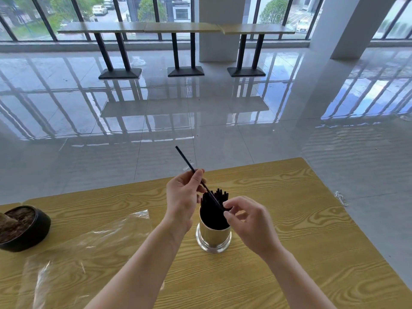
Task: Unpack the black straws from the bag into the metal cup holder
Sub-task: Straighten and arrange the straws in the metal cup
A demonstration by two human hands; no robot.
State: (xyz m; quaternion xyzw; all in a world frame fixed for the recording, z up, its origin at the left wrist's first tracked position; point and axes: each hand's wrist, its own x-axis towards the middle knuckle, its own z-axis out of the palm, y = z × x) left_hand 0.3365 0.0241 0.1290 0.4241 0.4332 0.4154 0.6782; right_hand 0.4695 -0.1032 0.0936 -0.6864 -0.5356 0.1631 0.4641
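Observation:
A shiny metal cup holder stands upright on the wooden table, with several black straws sticking out of its top. One more black straw slants above the holder, its upper end pointing up and to the left. My left hand pinches this straw near its middle, just left of the holder. My right hand pinches its lower end above the holder's right rim. The clear plastic bag lies flat and crumpled on the table to the left.
A dark round pot with brown matter sits at the table's left edge. The table's far edge runs just behind the holder, its right edge slants down to the right. Beyond lie glossy floor tiles and tall tables by the windows.

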